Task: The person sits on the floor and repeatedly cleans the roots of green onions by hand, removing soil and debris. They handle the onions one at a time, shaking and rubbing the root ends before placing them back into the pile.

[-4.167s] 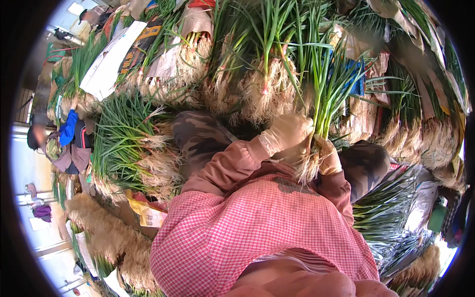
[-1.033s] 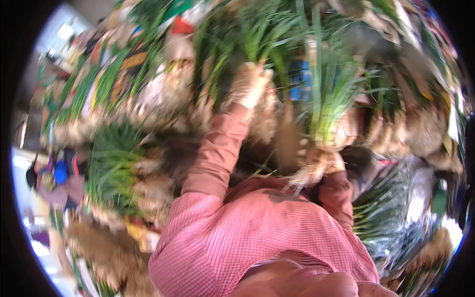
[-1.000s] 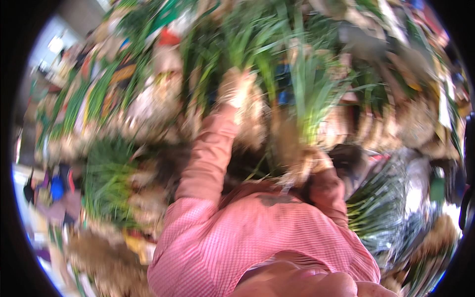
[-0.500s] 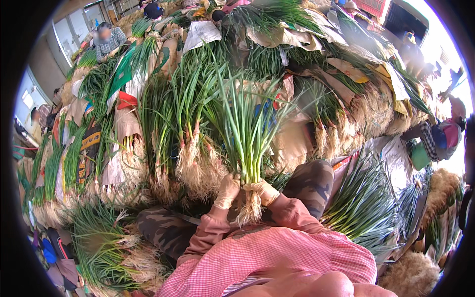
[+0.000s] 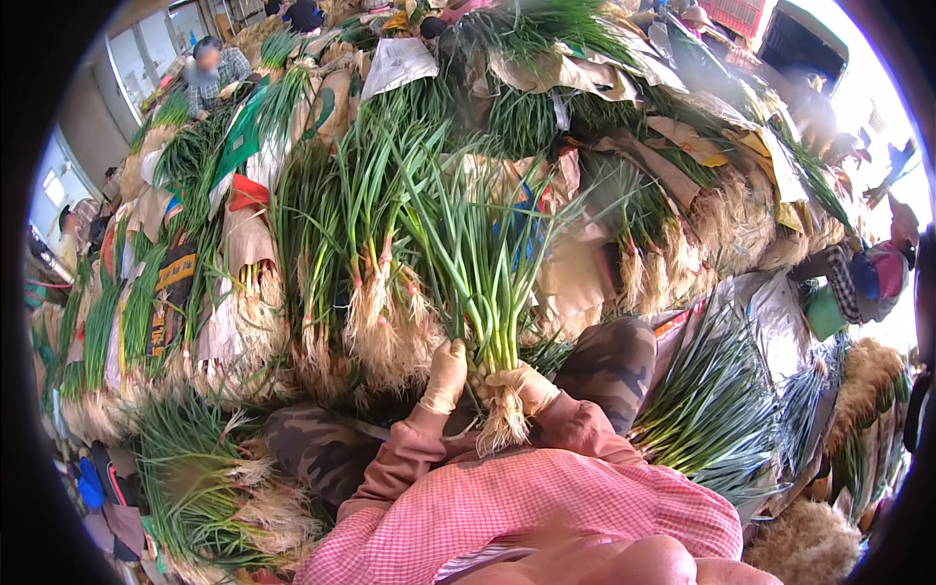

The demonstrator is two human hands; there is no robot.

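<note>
A bunch of green onions (image 5: 495,327) stands upright in front of my chest, its green leaves fanning upward and its pale roots (image 5: 504,421) hanging below. My right hand (image 5: 531,388), in a cream glove, is closed around the white bases from the right. On the left side of the stalks is my left hand (image 5: 446,378), gloved too, with its fingers curled closed at the bunch's edge. What its fingertips pinch, if anything, is too small to make out.
Piles of green onions (image 5: 385,273) with roots toward me rise ahead, partly covered by paper sacks (image 5: 575,283). More bunches lie at my left (image 5: 205,478) and right (image 5: 712,400). My camouflage-clad knees (image 5: 614,366) flank the bunch. Another person (image 5: 210,78) sits far left.
My left hand has drawn slightly left, away from my right hand. The roots have swung a little right, and several leaves have spread toward the left.
</note>
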